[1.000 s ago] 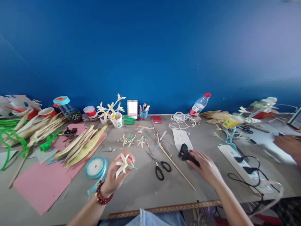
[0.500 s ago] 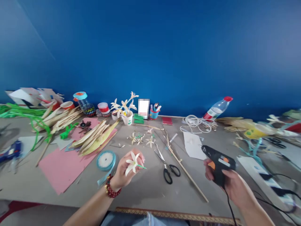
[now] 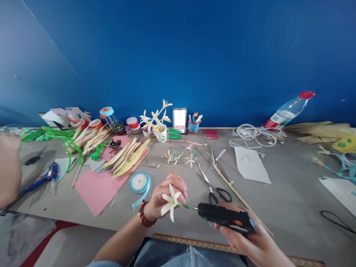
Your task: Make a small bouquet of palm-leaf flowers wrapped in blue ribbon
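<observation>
My left hand [image 3: 168,196], with a red bead bracelet [image 3: 146,215] at the wrist, is closed on a white craft flower [image 3: 170,203]. The flower's short green stem [image 3: 184,205] points right. My right hand [image 3: 240,231] grips a black hot glue gun [image 3: 226,218]. Its nozzle tip is close to the end of the green stem; whether they touch I cannot tell. Black-handled scissors [image 3: 213,189] lie just behind the gun. A roll of light blue ribbon [image 3: 139,182] lies left of my left hand. Several finished pale flowers [image 3: 178,157] lie farther back.
A cup of pale flowers [image 3: 161,134] and a pen holder [image 3: 193,126] stand near the wall. Pink paper [image 3: 97,189] and dried husks [image 3: 122,155] lie left, beyond them a blue glue gun [image 3: 48,176]. A thin stick [image 3: 239,191] runs diagonally at right. Another person's arm [image 3: 9,170] shows at far left.
My right hand has brought the glue gun leftward, its nozzle now beside the flower's stem. My left hand still holds the flower. The view has shifted right, and another person's arm has appeared at left.
</observation>
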Demonstrator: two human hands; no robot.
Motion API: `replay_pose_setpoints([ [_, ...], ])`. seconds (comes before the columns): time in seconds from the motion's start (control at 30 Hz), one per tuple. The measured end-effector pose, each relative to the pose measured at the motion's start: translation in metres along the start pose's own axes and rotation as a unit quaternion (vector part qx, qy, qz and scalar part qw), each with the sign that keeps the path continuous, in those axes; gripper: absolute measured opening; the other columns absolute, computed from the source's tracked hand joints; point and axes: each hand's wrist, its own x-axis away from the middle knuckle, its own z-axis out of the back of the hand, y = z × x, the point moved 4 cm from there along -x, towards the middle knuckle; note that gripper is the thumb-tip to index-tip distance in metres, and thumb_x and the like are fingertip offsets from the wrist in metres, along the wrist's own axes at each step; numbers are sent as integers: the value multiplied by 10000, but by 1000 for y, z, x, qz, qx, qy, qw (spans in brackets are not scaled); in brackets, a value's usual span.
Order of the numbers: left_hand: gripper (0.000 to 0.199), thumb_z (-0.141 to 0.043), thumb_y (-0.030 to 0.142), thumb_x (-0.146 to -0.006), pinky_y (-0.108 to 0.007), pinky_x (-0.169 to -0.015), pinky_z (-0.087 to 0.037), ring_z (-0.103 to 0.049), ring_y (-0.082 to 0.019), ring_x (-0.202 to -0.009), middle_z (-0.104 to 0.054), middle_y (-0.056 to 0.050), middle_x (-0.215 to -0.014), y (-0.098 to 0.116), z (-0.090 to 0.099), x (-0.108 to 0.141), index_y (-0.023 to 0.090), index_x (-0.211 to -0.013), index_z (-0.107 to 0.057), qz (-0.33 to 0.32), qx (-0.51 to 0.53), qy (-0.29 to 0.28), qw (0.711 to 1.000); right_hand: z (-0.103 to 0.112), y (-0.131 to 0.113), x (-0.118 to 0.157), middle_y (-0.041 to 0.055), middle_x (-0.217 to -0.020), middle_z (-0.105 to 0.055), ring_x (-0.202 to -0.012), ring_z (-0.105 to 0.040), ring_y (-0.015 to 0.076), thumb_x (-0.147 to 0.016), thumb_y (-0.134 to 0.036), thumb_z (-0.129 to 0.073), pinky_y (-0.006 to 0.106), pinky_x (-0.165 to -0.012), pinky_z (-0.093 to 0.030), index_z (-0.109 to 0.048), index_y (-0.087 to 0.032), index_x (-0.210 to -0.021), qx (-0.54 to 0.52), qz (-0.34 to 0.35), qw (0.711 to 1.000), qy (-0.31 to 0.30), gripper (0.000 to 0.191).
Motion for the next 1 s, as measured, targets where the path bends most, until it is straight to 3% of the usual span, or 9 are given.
replay_pose_setpoints([
  [0.2,215,-565,337,-940,-457,-814,-543,-623,-259,-892,-700,-105,-794,1,-2,2,224,-818,-702,3,-7,-49,999,2,10,9,121,-751,-746,-563,-676,228,-760,-519,-753,258,-386,-531,-741,-168,-1050,-2,-35,999,-18,456],
  [0.43,344,-517,436,-949,-443,-805,-541,-625,-253,-849,-693,-95,-746,2,-3,-2,231,-743,-699,26,-16,-63,998,0,5,8,173,-951,-747,-665,-704,246,-752,-514,-755,228,-374,-514,-762,-168,-992,-7,-35,999,-15,421],
  [0.57,281,-518,367,-962,-450,-833,-527,-615,-254,-886,-696,-98,-795,2,-3,0,212,-815,-701,6,-5,-69,998,-2,4,7,175,-962,-744,-658,-700,239,-753,-532,-749,226,-378,-511,-759,-159,-969,-5,-36,999,-22,431],
  [0.8,254,-545,341,-962,-407,-838,-527,-590,-213,-893,-675,-84,-798,4,-5,-4,183,-806,-667,-41,11,-61,997,0,10,7,97,-699,-712,-514,-638,187,-790,-545,-712,247,-425,-530,-704,-120,-1059,10,-50,997,-57,503],
  [1.0,238,-547,326,-963,-404,-850,-522,-590,-203,-888,-669,-81,-807,5,-5,-5,178,-812,-656,-49,8,-70,996,-2,11,8,52,-605,-666,-453,-586,165,-794,-557,-701,262,-448,-528,-678,-122,-1076,-17,-60,995,-72,519],
])
